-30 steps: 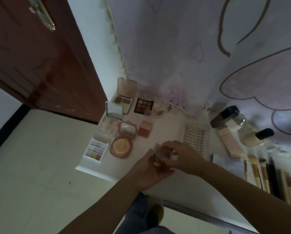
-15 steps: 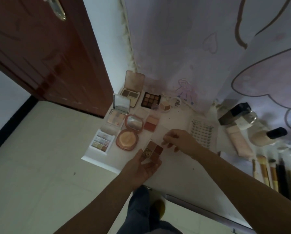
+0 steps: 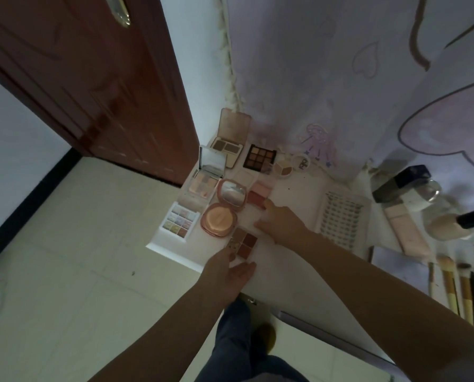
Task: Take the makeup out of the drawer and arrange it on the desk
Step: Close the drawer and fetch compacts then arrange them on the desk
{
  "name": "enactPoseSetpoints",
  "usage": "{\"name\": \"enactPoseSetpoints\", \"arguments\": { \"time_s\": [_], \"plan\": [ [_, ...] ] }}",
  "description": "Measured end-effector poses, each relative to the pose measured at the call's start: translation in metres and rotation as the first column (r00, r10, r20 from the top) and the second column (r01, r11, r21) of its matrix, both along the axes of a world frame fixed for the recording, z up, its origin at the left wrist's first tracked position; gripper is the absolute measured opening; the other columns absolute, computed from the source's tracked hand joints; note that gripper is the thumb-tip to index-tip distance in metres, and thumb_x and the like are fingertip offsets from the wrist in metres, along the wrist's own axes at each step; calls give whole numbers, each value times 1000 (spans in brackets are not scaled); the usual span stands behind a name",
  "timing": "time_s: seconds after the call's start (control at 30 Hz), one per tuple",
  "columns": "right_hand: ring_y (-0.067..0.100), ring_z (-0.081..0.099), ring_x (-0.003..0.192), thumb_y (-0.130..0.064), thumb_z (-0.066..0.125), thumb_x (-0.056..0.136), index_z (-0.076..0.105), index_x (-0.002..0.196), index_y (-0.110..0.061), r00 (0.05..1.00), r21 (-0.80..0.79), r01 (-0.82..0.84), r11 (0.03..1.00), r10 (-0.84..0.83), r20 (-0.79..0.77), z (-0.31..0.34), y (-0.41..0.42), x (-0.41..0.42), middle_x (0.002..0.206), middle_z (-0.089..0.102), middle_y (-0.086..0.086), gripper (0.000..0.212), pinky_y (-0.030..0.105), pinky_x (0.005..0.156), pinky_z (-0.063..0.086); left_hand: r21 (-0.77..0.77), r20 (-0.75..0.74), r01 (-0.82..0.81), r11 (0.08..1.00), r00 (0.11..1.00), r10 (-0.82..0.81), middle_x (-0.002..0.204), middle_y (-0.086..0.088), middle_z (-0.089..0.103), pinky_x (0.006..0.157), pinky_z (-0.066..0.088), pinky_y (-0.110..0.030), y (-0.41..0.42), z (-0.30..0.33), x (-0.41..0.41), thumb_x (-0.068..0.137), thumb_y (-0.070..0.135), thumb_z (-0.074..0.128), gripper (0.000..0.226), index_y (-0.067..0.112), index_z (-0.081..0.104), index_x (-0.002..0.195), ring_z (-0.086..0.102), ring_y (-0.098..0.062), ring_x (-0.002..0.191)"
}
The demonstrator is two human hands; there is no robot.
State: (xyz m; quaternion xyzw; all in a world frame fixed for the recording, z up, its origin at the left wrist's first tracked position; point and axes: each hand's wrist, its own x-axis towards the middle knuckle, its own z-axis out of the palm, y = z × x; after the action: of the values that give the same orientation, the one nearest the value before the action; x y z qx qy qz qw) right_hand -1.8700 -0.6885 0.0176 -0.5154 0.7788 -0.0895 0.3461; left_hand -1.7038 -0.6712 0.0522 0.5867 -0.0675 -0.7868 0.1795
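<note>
- Head view: I see the left hand (image 3: 225, 274) at the near edge of the white counter (image 3: 291, 271), its fingers (image 3: 242, 268) spread loosely; the thumb tip touches the small four-pan palette (image 3: 244, 242), which lies flat on the counter
- The right hand (image 3: 281, 220) is palm down just behind this palette; its fingers (image 3: 269, 205) rest on a clear lid (image 3: 248, 217), and I cannot tell if they grip it or only press it
- The index tip reaches the pink blush palette (image 3: 259, 195)
- To the left stands the round open compact (image 3: 220, 212), its mirror lid up, and beside it the white pastel palette (image 3: 179, 221) near the counter corner
- Further back, near the curtain (image 3: 326, 78), is the dark nine-pan palette (image 3: 259, 157)
- On the right lie a lash tray (image 3: 340, 216), foundation bottles (image 3: 406, 188) and brushes (image 3: 456, 288)
</note>
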Motion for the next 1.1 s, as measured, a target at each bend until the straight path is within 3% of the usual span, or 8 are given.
{"name": "enactPoseSetpoints", "arguments": {
  "time_s": [0.07, 0.2, 0.37, 0.47, 0.6, 0.7, 0.83, 1.1],
  "plan": [
    [29, 60, 87, -37, 56, 90, 31, 134, -15, 997, 4, -46, 999, 46, -57, -4, 4, -1, 102, 62, 15, 55, 30, 62, 39, 14, 24, -25, 1000, 999, 24, 95, -19, 53, 91, 52, -42, 1, 3, 0, 86, -4, 55, 13, 3, 47, 93, 58, -35, 92],
    [30, 59, 96, -37, 49, 94, 32, 137, -18, 996, -42, -71, 997, 69, -57, -2, 17, -3, 108, 61, 14, 50, 33, 71, 43, 38, 60, -26, 999, 998, 24, 87, -19, 52, 64, 55, -42, 8, 7, -6, 90, 4, 52, 5, 4, 48, 87, 57, -30, 75],
    [30, 59, 95, -24, 43, 98, 51, 120, -9, 942, -250, 323, 913, -336, -8, 20, 50, -55, 101, 63, 16, 28, 33, 82, 45, -163, 149, 315, 935, 945, -292, 83, -10, 53, 62, 51, -33, 14, 13, -56, 92, 8, 50, 4, 9, 54, 93, 54, -20, 72],
    [32, 52, 108, -11, 36, 97, 48, 125, -2, 844, -270, 497, 825, -532, -72, 26, 84, -96, 123, 52, 19, 32, 35, 91, 39, -406, 349, 666, 626, 746, -568, 102, -6, 53, 66, 49, -23, 15, 13, -111, 95, 13, 42, 22, 16, 50, 116, 54, -15, 80],
    [33, 51, 112, -12, 33, 99, 36, 136, -3, 757, -186, 636, 749, -652, -42, 20, 104, -104, 128, 49, 21, 39, 35, 89, 40, -507, 597, 836, 210, 516, -614, 132, -9, 42, 99, 44, -35, 13, 0, -168, 94, 16, 42, 45, 12, 37, 138, 49, -27, 117],
    [31, 54, 113, -10, 35, 98, 33, 139, -4, 631, -128, 776, 618, -756, 176, 18, 97, -101, 128, 53, 19, 42, 29, 85, 39, -491, 573, 845, 211, 495, -653, 132, -13, 50, 98, 47, -43, 12, -5, -193, 93, 23, 48, 49, 12, 37, 140, 53, -29, 116],
    [30, 57, 103, -3, 46, 90, 37, 140, -7, 140, 147, 951, 271, -805, 577, 18, 86, -103, 123, 55, 20, 51, 36, 83, 48, -392, 703, 917, 78, 353, -617, 148, -11, 30, 109, 32, -43, 15, -14, -205, 90, 36, 52, 68, 16, 20, 147, 33, -30, 134],
    [18, 53, 81, -3, 48, 89, 48, 132, -9, 120, 231, 931, 283, -835, 537, 15, 79, -96, 105, 50, 6, 44, 40, 88, 53, -93, 991, 971, -222, 69, -114, 155, -16, 1, 114, 10, -48, -13, -38, -162, 86, 49, 55, 85, 19, 7, 148, 5, -32, 143]
  ]
}}
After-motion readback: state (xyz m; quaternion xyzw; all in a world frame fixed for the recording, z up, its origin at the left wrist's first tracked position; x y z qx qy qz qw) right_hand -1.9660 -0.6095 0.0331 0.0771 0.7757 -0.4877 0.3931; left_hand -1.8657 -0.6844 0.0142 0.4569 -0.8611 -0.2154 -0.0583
